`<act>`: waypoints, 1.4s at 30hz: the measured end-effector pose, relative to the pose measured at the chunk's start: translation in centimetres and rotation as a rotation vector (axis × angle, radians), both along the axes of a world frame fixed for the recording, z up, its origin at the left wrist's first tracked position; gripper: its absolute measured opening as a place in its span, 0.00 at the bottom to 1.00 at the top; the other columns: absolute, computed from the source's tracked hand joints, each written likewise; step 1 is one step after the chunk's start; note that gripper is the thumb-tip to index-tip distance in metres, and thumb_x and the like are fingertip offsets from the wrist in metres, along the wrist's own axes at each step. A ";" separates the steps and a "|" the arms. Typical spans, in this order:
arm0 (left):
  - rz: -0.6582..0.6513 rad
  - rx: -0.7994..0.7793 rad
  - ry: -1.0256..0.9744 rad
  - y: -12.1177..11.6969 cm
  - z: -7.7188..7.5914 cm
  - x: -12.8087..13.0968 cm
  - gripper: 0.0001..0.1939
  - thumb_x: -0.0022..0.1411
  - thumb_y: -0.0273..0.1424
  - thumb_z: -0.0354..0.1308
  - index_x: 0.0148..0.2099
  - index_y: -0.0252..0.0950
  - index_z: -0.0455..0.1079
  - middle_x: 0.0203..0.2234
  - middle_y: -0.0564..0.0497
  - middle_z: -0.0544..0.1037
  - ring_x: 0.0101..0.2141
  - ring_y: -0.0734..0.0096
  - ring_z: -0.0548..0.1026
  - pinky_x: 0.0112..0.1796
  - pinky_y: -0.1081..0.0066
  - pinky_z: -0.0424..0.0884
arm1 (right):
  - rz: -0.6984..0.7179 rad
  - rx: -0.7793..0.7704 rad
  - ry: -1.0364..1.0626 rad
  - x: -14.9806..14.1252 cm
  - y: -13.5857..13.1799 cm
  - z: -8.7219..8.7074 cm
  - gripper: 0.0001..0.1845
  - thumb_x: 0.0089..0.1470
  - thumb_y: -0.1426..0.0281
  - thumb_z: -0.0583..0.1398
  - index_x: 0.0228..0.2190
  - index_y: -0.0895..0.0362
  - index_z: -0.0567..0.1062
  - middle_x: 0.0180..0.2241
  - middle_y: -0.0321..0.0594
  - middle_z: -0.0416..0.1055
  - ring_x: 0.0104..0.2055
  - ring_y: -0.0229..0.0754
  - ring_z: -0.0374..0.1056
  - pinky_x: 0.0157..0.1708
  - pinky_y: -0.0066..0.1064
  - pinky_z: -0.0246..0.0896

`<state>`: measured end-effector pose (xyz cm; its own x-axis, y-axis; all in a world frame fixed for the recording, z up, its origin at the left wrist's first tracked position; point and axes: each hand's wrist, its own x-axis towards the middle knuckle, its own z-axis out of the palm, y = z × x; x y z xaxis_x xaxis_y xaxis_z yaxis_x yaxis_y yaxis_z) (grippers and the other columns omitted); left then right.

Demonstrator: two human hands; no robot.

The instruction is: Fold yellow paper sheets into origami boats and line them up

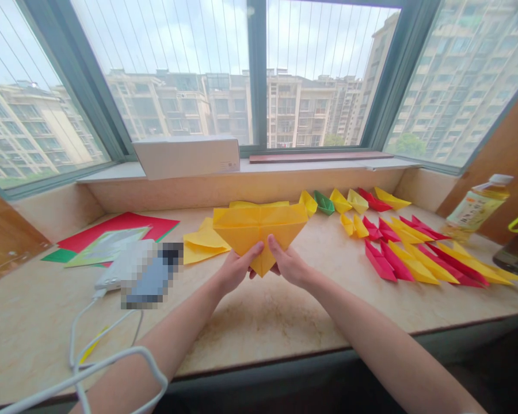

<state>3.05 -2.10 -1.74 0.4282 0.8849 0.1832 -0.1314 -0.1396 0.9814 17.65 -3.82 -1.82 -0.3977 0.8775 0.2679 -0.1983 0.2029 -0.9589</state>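
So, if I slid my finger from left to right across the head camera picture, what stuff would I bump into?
Red paper, loose yellow paper, yellow folded paper held up, green paper boat, drink bottle.

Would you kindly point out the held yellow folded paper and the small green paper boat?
Held yellow folded paper (259, 223): head view, middle of near face.
Small green paper boat (324, 204): head view, middle of its body.

Bare forearms (362, 319), bare wrists (313, 280), bare fingers (276, 248)
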 end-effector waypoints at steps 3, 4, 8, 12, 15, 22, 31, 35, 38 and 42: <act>0.030 0.022 0.033 0.0 -0.1 0.0 0.20 0.60 0.46 0.59 0.33 0.32 0.68 0.17 0.56 0.66 0.15 0.80 0.62 0.14 0.78 0.59 | -0.002 -0.023 0.030 -0.2 0.0 0.1 0.37 0.55 0.39 0.48 0.41 0.60 0.69 0.19 0.36 0.68 0.14 0.32 0.53 0.13 0.26 0.41; 0.043 0.029 0.045 0.0 -0.2 0.0 0.20 0.60 0.46 0.60 0.33 0.31 0.69 0.17 0.56 0.67 0.15 0.80 0.63 0.14 0.78 0.59 | -0.004 -0.019 0.028 -0.3 0.1 0.1 0.36 0.56 0.39 0.49 0.42 0.60 0.69 0.19 0.35 0.67 0.14 0.32 0.52 0.13 0.26 0.42; 0.116 0.048 -0.006 0.4 -0.3 0.4 0.20 0.56 0.42 0.65 0.43 0.31 0.70 0.24 0.51 0.75 0.19 0.75 0.69 0.17 0.76 0.66 | -0.101 0.022 -0.018 -0.2 0.6 -0.6 0.33 0.58 0.42 0.48 0.39 0.59 0.69 0.17 0.32 0.63 0.14 0.32 0.51 0.14 0.26 0.45; 0.182 0.062 -0.173 1.4 -0.2 0.7 0.22 0.56 0.37 0.66 0.50 0.33 0.71 0.44 0.43 0.78 0.41 0.61 0.78 0.39 0.67 0.75 | -0.324 0.113 -0.224 1.0 1.6 -0.7 0.27 0.56 0.46 0.55 0.36 0.59 0.72 0.21 0.35 0.66 0.21 0.37 0.61 0.20 0.28 0.56; 0.230 0.042 -0.251 2.1 0.3 0.2 0.24 0.55 0.36 0.67 0.52 0.33 0.72 0.51 0.42 0.76 0.53 0.55 0.73 0.52 0.61 0.70 | -0.581 0.241 -0.315 2.3 2.3 0.1 0.24 0.55 0.50 0.58 0.40 0.58 0.73 0.31 0.42 0.73 0.30 0.42 0.68 0.29 0.31 0.63; 0.258 -0.056 -0.026 1.8 1.1 -0.6 0.26 0.47 0.35 0.71 0.48 0.31 0.75 0.47 0.40 0.79 0.48 0.50 0.76 0.51 0.55 0.71 | -1.083 0.667 -0.524 5.1 3.1 1.0 0.30 0.55 0.53 0.60 0.55 0.55 0.68 0.53 0.50 0.67 0.54 0.53 0.63 0.54 0.48 0.57; 0.196 -0.005 0.113 1.2 0.4 0.1 0.17 0.51 0.32 0.68 0.44 0.32 0.77 0.40 0.44 0.82 0.42 0.54 0.79 0.42 0.62 0.75 | -0.983 0.767 -0.816 4.3 2.6 -0.1 0.20 0.58 0.57 0.59 0.48 0.54 0.74 0.48 0.47 0.72 0.51 0.53 0.65 0.53 0.46 0.54; 0.199 0.018 0.115 1.1 0.1 0.2 0.16 0.53 0.34 0.67 0.44 0.33 0.77 0.40 0.45 0.82 0.41 0.56 0.79 0.41 0.64 0.75 | -0.988 0.765 -0.810 3.9 2.4 0.0 0.15 0.58 0.60 0.60 0.43 0.55 0.74 0.45 0.46 0.73 0.48 0.52 0.67 0.49 0.43 0.55; 0.238 0.038 0.146 1.2 -0.1 0.3 0.15 0.53 0.34 0.66 0.43 0.33 0.77 0.38 0.45 0.81 0.39 0.58 0.79 0.39 0.66 0.74 | -0.972 0.767 -0.829 3.6 2.2 0.1 0.10 0.58 0.63 0.60 0.39 0.55 0.73 0.42 0.44 0.74 0.45 0.50 0.68 0.47 0.42 0.55; 0.266 0.024 0.169 1.4 -0.3 0.3 0.14 0.54 0.35 0.65 0.41 0.32 0.77 0.36 0.44 0.81 0.36 0.58 0.79 0.36 0.66 0.74 | -0.987 0.805 -0.864 3.2 1.5 0.3 0.04 0.57 0.67 0.62 0.34 0.55 0.73 0.44 0.43 0.74 0.46 0.50 0.67 0.46 0.41 0.55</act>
<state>3.39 -0.74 -2.06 0.2083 0.9663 0.1512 0.0777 -0.1704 0.9823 20.81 -2.30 -1.49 -0.0426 0.6168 0.7859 0.8632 0.4188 -0.2819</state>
